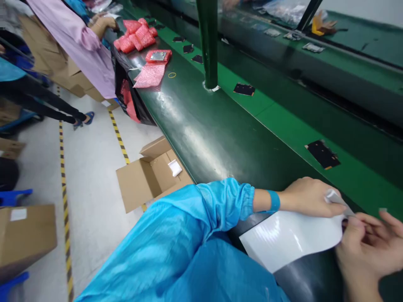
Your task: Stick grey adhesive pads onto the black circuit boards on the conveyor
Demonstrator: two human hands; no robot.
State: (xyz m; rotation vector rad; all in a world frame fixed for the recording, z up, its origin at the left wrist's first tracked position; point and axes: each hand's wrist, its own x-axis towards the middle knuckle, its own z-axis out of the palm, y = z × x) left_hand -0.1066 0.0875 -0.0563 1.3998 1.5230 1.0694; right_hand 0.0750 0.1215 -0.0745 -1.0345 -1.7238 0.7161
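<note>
A glossy white sheet (289, 239) lies over the dark bench edge in front of me, its far end curled up. My left hand (310, 197), in a blue sleeve with a blue wristband, is closed on the curled end of the sheet. At the far right, my right hand (371, 243) pinches the same end between thumb and fingers, close to my left fingertips. Its other fingers are partly raised and blurred. A small pale piece, too blurred to name, shows at one right fingertip. Beyond my hands, a black circuit board (323, 154) rests on the green strip.
Another black board (244, 89) lies farther along the green strip, past a green post (208, 46). Pink bubble wrap (153, 75) and wrapped packs sit on the bench near a person in pink (78, 46). An open cardboard box (135, 180) stands below the bench edge.
</note>
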